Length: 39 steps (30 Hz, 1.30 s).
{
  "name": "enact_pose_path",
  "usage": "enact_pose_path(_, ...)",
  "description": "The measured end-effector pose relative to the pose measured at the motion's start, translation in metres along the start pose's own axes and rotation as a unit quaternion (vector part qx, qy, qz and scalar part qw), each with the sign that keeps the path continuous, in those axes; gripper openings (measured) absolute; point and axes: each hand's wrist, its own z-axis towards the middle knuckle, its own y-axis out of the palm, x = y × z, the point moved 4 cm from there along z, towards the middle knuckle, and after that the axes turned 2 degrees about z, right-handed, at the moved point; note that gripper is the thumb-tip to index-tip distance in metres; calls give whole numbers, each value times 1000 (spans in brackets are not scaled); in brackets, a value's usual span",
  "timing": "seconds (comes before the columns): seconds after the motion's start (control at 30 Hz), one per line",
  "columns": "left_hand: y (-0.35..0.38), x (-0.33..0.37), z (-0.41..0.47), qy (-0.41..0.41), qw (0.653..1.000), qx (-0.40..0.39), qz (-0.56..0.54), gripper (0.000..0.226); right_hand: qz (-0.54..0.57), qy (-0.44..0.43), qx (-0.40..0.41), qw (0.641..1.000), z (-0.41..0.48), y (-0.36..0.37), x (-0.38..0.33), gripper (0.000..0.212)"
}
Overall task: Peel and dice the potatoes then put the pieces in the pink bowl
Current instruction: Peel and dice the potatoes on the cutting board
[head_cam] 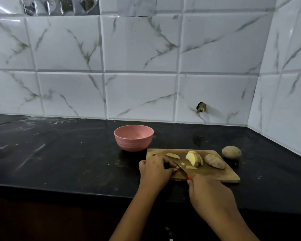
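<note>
On the wooden cutting board [221, 174] lie a stack of potato slices [193, 158], a lone wedge [172, 155], small cut bits [190, 167] and an unpeeled half potato [214, 161]. One whole potato [231, 152] rests on the counter just right of the board. My right hand [210, 193] grips a red-handled knife [181, 166], its blade angled across the board's left part. My left hand [155, 169] presses down beside the blade on a potato piece it mostly hides. The pink bowl [133, 137] stands behind the board's left corner and looks empty.
The black stone counter [59, 153] stretches left and right of the board. A white marble-tiled wall [139, 66] rises behind and turns a corner at the right. The counter's front edge runs just below my wrists.
</note>
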Motion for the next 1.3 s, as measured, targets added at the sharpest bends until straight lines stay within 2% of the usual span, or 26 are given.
enact_pose_path(0.07, 0, 0, 0, -3, 1000, 0, -3, 9, -16, 3, -11, 1000, 4, 2, -3, 26)
enact_pose_path(0.23, -3, -5, -4, -17, 999, 10, -35, 16, -41, -19, 58, 997, -4, -1, -2, 21)
enact_pose_path(0.33, -2, -9, -4, -33, 999, 9, -14, 17, -22, -42, 81, 996, -11, -5, -2, 23)
enact_pose_path(0.5, 2, -10, -1, -51, 998, -6, 25, 15, -22, -35, 27, 999, -9, -2, -8, 26)
enact_pose_path(0.73, 2, -10, -1, -54, 998, -4, 33, 14, -86, -30, 57, 994, -5, 14, -27, 28)
enact_pose_path(1.03, 2, -10, 0, -81, 996, -24, 24, 17, -36, -38, 101, 994, -10, -3, -11, 28)
enact_pose_path(1.13, 0, -8, -1, -79, 997, -11, 23, 9, -24, -49, 80, 995, -11, -3, -13, 28)
enact_pose_path(1.3, 1, -8, -1, -74, 997, -22, 19, 24, -13, -42, 63, 997, -9, -3, -14, 24)
